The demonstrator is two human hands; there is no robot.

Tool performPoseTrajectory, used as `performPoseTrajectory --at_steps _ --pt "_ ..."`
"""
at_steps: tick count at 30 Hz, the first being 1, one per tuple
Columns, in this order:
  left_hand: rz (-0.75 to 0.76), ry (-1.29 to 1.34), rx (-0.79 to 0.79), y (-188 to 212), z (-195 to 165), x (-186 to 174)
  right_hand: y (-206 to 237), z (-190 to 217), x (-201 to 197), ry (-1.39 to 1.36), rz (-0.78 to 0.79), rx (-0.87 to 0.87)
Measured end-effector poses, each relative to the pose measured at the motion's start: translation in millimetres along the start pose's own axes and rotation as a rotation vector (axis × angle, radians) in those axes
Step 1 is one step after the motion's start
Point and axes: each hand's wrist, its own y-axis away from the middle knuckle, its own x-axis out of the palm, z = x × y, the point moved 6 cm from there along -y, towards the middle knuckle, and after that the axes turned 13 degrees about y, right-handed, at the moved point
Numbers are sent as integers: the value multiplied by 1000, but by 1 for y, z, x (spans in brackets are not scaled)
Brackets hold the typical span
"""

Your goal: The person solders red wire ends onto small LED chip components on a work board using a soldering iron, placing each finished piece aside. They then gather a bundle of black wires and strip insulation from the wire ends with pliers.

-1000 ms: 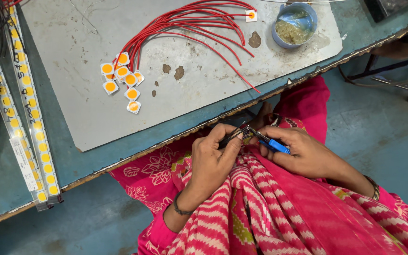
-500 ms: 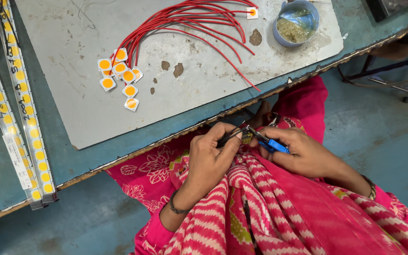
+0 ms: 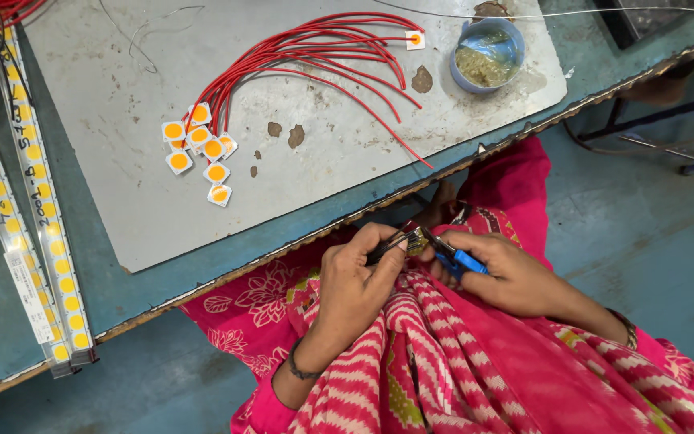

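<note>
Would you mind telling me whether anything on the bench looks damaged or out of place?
The grey mat has brown scorched-looking patches near the red wires, and one yellow LED chip lies apart from the cluster. The table edge looks chipped.

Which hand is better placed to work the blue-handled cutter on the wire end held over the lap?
Right. The right hand holds the blue-handled cutter, its tip at the dark wire pinched by the left hand.

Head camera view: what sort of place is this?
Probably a small LED-light assembly workshop: red wires soldered to square LED chips lie on a grey work board, with LED strips alongside.
</note>
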Motion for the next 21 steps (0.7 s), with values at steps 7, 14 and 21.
performPoseTrajectory --at_steps 7,14,21 --pt "21 -32 57 0 -6 2 0 0 -3 28 3 -12" --pt "11 -67 30 0 -6 1 0 1 -4 66 5 11" --pt "8 -95 27 -1 -7 1 0 6 -5 77 -5 14"
